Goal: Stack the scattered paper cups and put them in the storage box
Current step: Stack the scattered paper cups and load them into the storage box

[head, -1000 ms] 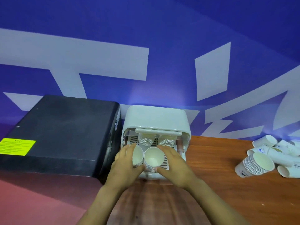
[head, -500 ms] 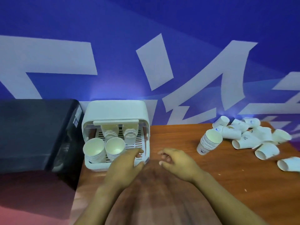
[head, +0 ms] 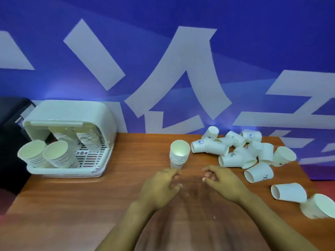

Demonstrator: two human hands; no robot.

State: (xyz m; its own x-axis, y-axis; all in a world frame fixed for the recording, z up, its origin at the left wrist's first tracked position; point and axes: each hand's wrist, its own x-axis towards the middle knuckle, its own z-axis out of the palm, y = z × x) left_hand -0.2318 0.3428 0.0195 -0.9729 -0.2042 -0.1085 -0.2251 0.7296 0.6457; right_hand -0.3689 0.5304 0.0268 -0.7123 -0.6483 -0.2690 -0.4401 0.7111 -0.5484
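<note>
White paper cups (head: 233, 153) lie tumbled on their sides at the right of the wooden bench (head: 72, 196), none nested yet. One short stack (head: 178, 156) stands upright, mouth up, probably so loose cups can drop into it. The left hand (head: 163, 187) hovers just before its base, fingers loosely curled and empty; the right hand (head: 223, 183) is likewise slack and holds nothing. The storage box (head: 107, 120), far left, already carries four stacks. Nothing blocks the bare bench between.
</note>
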